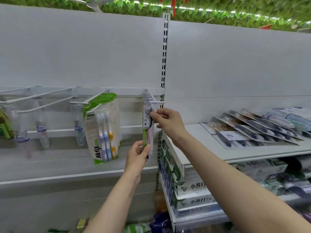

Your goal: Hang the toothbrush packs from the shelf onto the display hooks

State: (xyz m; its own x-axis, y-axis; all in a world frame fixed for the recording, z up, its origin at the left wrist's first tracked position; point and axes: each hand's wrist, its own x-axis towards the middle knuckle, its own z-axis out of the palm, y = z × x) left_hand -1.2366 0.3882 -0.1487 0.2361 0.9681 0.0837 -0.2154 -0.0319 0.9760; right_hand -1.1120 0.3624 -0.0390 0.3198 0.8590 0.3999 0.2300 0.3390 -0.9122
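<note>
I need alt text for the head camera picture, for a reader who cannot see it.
Two bare hands hold a narrow white toothbrush pack with a green label at a white wire display hook: the left hand grips its bottom, the right hand pinches near its top. More flat toothbrush packs lie on the white shelf to the right.

White shelf point(252, 153) on the right, and a fanned row of flat toothbrush packs point(255, 130) lies straight on it, overlapping one another, dark brushes showing through the clear fronts. Lighter packs point(292, 118) sit at the far right end of that row. Below, a lower shelf point(202, 219) carries stacked boxes point(195, 194) printed with Chinese characters. Over on the left, hooks point(50, 98) jut from a white rail point(126, 89), and one bears the green three-brush packs point(102, 130).
</note>
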